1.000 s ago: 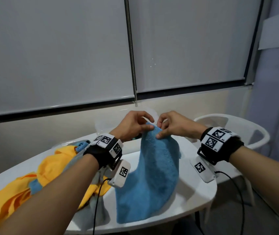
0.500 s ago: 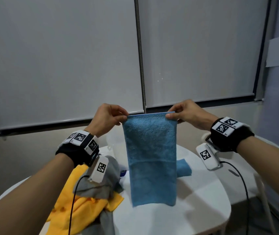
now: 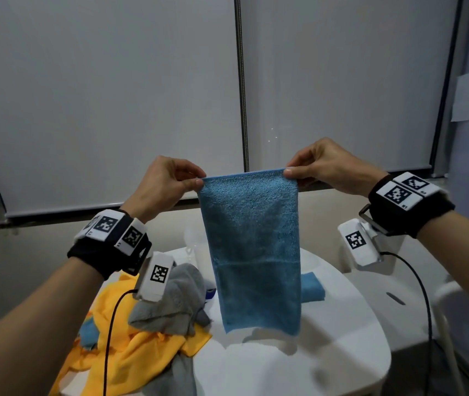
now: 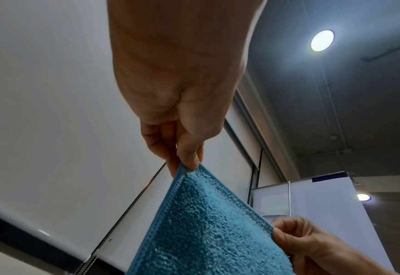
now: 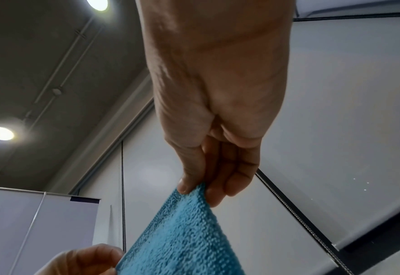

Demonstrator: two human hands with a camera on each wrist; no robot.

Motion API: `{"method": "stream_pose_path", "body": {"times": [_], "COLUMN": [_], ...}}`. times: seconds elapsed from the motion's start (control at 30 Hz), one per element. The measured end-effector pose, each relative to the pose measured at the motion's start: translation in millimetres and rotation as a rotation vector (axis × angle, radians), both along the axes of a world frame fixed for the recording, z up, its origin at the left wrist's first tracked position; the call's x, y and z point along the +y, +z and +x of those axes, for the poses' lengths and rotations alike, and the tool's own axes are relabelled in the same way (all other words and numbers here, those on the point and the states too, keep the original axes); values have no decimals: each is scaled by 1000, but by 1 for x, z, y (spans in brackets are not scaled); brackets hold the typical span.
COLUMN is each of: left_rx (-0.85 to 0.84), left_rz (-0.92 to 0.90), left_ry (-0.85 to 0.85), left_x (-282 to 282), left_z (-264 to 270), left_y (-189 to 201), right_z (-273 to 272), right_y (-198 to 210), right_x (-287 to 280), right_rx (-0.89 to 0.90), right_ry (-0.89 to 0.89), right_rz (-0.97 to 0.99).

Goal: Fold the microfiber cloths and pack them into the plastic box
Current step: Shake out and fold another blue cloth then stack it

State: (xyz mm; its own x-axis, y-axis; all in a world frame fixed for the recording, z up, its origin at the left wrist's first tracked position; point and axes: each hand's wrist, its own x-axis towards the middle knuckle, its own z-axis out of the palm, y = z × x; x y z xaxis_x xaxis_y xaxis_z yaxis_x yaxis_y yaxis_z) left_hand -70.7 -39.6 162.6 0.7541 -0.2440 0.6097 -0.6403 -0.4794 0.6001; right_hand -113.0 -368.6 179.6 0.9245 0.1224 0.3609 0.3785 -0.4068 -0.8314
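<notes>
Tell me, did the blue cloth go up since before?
Yes. The blue cloth rose: it lay draped on the white table, now hangs above it.

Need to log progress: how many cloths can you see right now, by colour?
Blue: 3 – held cloth, folded one behind it, a patch in the pile
Yellow: 1, bunched, maybe more
Grey: 1, maybe more
Total: 5 at least
</notes>
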Motion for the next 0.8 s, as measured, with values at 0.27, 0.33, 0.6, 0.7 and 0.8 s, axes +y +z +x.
{"method": "stream_pose_path", "body": {"times": [0.27, 0.33, 0.6, 0.7, 0.8], "left_rx": [131, 135, 428, 673, 951], "left_rz": [-52, -163, -399, -266, -102], "left_ry": [32, -26, -451, -513, -573], "left_x": [-14, -17, -18, -11, -7], "left_z": [19, 16, -47, -64, -78], "left_y": [-42, -33, -43, -102, -168], "right_z": [19, 19, -30, -48, -64], "right_y": [-41, -34, -45, -101, -169], "right_x": [4, 5, 5, -1, -4], "right_rx": [1, -47, 36, 257, 528], "right_ry": [-88, -83, 117, 195, 301], "right_rz": [-144, -62, 154, 92, 8]}}
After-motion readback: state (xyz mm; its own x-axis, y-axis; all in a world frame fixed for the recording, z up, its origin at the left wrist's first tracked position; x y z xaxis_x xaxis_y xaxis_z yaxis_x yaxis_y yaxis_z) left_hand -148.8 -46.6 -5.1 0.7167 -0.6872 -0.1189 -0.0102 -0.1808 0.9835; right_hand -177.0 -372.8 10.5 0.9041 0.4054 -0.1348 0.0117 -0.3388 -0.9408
